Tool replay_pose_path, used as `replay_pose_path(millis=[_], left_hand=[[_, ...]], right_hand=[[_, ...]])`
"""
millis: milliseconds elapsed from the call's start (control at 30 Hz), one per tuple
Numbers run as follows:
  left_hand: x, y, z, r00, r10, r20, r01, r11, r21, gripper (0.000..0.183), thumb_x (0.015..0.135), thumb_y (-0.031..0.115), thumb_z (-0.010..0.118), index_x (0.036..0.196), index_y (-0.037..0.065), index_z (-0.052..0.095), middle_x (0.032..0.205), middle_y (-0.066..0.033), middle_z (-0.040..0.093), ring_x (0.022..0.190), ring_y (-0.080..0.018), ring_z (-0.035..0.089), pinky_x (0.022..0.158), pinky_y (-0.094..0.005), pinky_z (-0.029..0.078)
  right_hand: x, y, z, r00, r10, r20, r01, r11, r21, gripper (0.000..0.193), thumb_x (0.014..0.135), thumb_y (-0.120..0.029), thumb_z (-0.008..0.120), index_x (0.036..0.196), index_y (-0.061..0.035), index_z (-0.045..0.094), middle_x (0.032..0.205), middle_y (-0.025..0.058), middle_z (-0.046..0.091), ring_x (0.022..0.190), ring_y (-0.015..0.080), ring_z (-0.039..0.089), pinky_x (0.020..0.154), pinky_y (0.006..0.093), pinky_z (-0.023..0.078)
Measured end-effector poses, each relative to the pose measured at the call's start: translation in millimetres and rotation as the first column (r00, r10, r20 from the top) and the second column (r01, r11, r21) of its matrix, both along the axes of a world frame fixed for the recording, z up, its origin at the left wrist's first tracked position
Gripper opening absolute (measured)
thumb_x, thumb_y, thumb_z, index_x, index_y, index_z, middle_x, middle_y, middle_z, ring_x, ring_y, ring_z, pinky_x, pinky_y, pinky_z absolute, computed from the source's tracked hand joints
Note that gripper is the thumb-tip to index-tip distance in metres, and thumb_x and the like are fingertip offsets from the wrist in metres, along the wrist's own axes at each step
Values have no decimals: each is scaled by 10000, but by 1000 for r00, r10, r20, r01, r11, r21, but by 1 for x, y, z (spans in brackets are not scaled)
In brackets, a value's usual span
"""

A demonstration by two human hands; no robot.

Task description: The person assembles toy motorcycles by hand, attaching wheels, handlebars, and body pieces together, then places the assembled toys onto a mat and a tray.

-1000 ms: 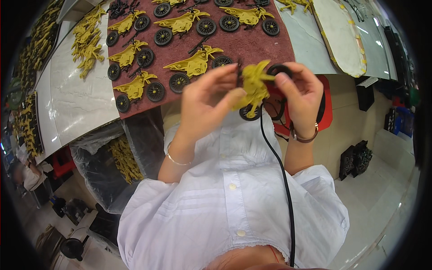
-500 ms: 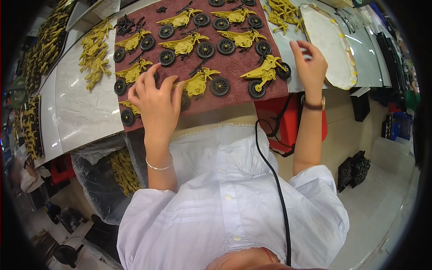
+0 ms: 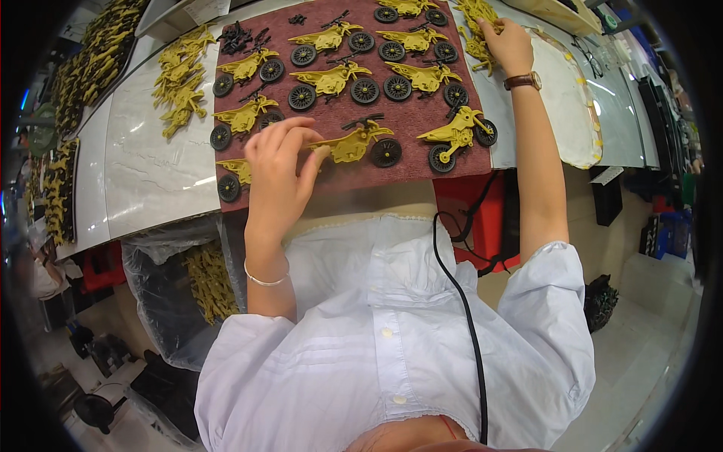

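Note:
My left hand (image 3: 282, 162) hovers at the front of the maroon cloth (image 3: 410, 154), its thumb and fingers apart. Just beside its thumb is the tail of a yellow toy motorcycle (image 3: 350, 145) with a black front wheel; the hand hides the rear end. On the far right, my right hand (image 3: 510, 49) reaches into a pile of yellow plastic motorcycle parts (image 3: 476, 34). Its fingertips close on one of those parts, though the grip is partly hidden. A tilted yellow toy motorcycle (image 3: 453, 138) with two black wheels lies at the cloth's right front corner.
More yellow motorcycles (image 3: 331, 79) lie in rows on the cloth. Small black parts (image 3: 239, 38) are heaped at its far left. Another yellow parts pile (image 3: 181, 79) lies on the left tabletop. A white board (image 3: 561, 113) rests at right; a black cable (image 3: 459, 294) hangs over my shirt.
My right hand has moved away from me, from beside the white board to the yellow parts pile, and its fingers have closed. The left hand has shifted slightly toward the front motorcycle.

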State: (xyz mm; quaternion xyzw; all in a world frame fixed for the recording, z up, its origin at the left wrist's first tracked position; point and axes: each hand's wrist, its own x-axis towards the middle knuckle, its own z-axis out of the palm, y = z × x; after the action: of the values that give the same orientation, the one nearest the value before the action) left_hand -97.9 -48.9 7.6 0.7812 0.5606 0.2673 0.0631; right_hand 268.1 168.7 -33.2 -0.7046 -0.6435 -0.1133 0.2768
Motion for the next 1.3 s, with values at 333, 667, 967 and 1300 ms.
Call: replay_pose_path(millis=[333, 667, 967, 1300], left_hand=[[16, 14, -21, 490, 113, 864, 332, 892, -306, 241, 846, 86, 588, 1063, -16, 569, 947, -42, 608, 832, -77, 566, 733, -190, 439], [14, 15, -31, 121, 421, 899, 481, 767, -424, 231, 927, 173, 439, 1072, 5, 501, 995, -67, 583, 926, -162, 582, 757, -354, 526], [12, 3, -24, -118, 441, 889, 595, 749, -292, 407, 961, 303, 272, 1098, -12, 489, 1037, -122, 572, 967, -230, 582, 806, -408, 509], [20, -9, -22, 192, 338, 921, 413, 823, -389, 218, 845, 155, 596, 1004, 8, 570, 932, -35, 603, 824, -76, 575, 679, -217, 487]], right_hand=[[16, -2, 11, 993, 2, -119, -5, 1000, -19, 408, 715, -429, 614, 933, -90, 675, 786, 147, 658, 743, 265, 637, 694, 327, 486], [-141, -191, 47, 604, 719, -344, -730, 673, 123, 260, 697, -54, 669, 955, -41, 638, 875, 111, 563, 702, 203, 563, 610, 276, 468], [-157, -198, 42, 590, 791, -165, -770, 612, 180, 287, 652, -4, 665, 934, -51, 639, 878, 87, 549, 719, 201, 553, 623, 296, 474], [-154, -209, 39, 601, 787, -136, -776, 616, 133, 298, 634, -29, 695, 923, -59, 631, 889, 97, 541, 745, 218, 550, 641, 303, 467]])
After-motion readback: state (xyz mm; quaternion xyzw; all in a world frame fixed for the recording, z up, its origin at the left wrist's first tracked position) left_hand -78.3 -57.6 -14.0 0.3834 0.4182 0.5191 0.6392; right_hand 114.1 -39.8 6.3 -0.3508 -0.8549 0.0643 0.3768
